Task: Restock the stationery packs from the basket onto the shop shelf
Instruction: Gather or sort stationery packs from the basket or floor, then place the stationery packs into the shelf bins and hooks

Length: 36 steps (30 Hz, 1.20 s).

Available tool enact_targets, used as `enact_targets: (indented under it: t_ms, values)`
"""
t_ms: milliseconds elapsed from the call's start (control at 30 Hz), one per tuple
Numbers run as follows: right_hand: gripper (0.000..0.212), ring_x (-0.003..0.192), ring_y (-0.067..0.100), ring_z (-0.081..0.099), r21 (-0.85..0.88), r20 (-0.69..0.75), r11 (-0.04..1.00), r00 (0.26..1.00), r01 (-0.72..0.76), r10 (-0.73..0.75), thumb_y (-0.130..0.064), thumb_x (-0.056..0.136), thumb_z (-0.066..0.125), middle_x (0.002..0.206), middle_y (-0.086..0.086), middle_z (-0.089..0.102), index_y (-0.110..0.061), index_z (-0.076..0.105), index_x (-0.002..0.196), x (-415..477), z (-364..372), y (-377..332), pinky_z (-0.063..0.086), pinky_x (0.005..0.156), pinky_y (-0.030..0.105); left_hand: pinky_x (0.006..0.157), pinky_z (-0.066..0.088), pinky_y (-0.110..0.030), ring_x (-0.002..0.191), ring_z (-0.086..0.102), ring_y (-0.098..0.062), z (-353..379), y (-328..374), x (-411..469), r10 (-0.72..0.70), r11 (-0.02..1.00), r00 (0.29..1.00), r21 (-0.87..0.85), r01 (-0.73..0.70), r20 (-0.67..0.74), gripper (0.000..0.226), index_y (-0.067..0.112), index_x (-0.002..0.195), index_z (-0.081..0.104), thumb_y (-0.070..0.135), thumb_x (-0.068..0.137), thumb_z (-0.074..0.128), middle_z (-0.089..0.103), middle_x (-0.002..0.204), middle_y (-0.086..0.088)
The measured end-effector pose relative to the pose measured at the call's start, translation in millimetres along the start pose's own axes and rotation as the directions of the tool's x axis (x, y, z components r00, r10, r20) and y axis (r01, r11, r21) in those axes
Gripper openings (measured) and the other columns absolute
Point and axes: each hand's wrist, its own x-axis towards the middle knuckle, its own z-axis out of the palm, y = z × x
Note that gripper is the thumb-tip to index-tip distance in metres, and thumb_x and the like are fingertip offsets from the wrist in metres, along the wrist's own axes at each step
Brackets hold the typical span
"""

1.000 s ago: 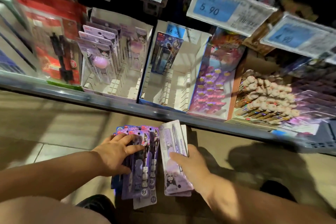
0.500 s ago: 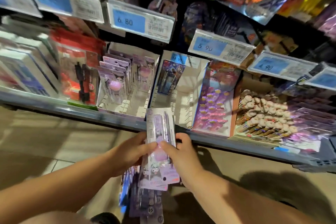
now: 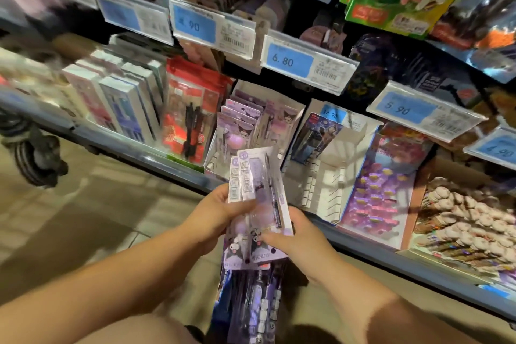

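Both hands hold a small fan of lilac stationery packs (image 3: 258, 195) just in front of the shelf's front edge (image 3: 173, 165), a little below the level of the trays. The left hand (image 3: 220, 211) grips the packs from the left, thumb pressed across their faces; the right hand (image 3: 296, 234) clasps their lower right corner, fingers wrapped behind. The top edges of the packs overlap the front lip of the white display tray (image 3: 220, 167), where matching lilac packs (image 3: 240, 123) stand upright in a row toward the back, leaving bare slots at the front. The next white tray (image 3: 324, 184) to the right holds a single dark blue pack (image 3: 315, 139) at its rear, with most of its slots open. More purple packs (image 3: 251, 301) lie below the hands, low between the forearms; what they rest in is hidden. Price tags (image 3: 304, 64) jut forward above the trays.
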Motion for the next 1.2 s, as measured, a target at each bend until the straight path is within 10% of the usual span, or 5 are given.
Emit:
enact_targets:
  t_ms: [100, 400, 567, 867, 1200]
  values:
    - [0.016, 0.078, 0.010, 0.062, -0.028, -0.035, 0.999, 0.999, -0.016, 0.015, -0.022, 0.085, 0.070, 0.084, -0.008, 0.068, -0.030, 0.061, 0.095, 3.7, -0.1, 1.3, 0.046, 0.067, 0.018, 0.093, 0.044, -0.063, 0.102, 0.061, -0.049, -10.9, -1.0, 0.9, -0.003, 1.000, 0.999, -0.022, 0.003, -0.032, 0.055, 0.003, 0.115, 0.063, 0.009, 0.064, 0.080, 0.069, 0.110, -0.024]
    - [0.008, 0.079, 0.013, 0.064, -0.084, -0.065, 0.996, 0.998, 0.005, -0.010, -0.024, 0.086, 0.068, 0.086, -0.003, 0.070, -0.023, 0.063, 0.093, 9.3, 10.1, -5.8, 0.044, 0.066, 0.024, 0.070, 0.057, -0.033, 0.088, 0.071, -0.028, -36.2, 1.9, -6.2, -0.004, 0.996, 1.000, -0.089, 0.007, 0.029, 0.042, -0.003, 0.118, 0.060, 0.002, 0.077, 0.070, 0.070, 0.111, -0.020]
    - [0.032, 0.075, 0.019, 0.064, 0.108, -0.152, 0.994, 0.988, 0.024, -0.007, -0.029, 0.066, 0.082, 0.079, 0.001, 0.070, -0.017, 0.063, 0.090, 18.6, 17.8, -13.2, 0.045, 0.070, 0.032, 0.068, 0.057, -0.032, 0.085, 0.071, -0.027, -52.4, 7.2, -11.0, -0.013, 0.997, 0.998, -0.076, 0.008, -0.060, 0.052, -0.003, 0.121, 0.059, 0.006, 0.073, 0.076, 0.069, 0.113, -0.020]
    - [0.016, 0.087, 0.023, 0.065, 0.390, -0.303, 0.914, 0.953, 0.109, 0.016, -0.006, 0.089, 0.062, 0.098, 0.007, 0.072, -0.012, 0.067, 0.103, 40.6, -11.4, -39.5, 0.055, 0.070, 0.031, 0.069, 0.055, -0.027, 0.079, 0.071, -0.018, -68.5, 11.4, -17.0, 0.030, 0.998, 0.990, 0.053, -0.023, -0.136, 0.026, 0.010, 0.106, 0.065, 0.003, 0.082, 0.071, 0.075, 0.094, -0.006]
    - [0.027, 0.070, 0.027, 0.051, -0.509, -0.405, 0.824, 0.777, 0.247, -0.483, -0.029, 0.093, 0.057, 0.073, 0.012, 0.057, -0.010, 0.059, 0.074, 61.8, -26.9, -110.2, 0.038, 0.056, 0.029, 0.079, 0.055, -0.038, 0.087, 0.070, -0.023, -101.3, 9.3, -6.1, 0.050, 0.989, 0.931, 0.148, 0.004, -0.363, 0.022, 0.017, 0.103, 0.065, 0.007, 0.084, 0.070, 0.074, 0.095, -0.003]
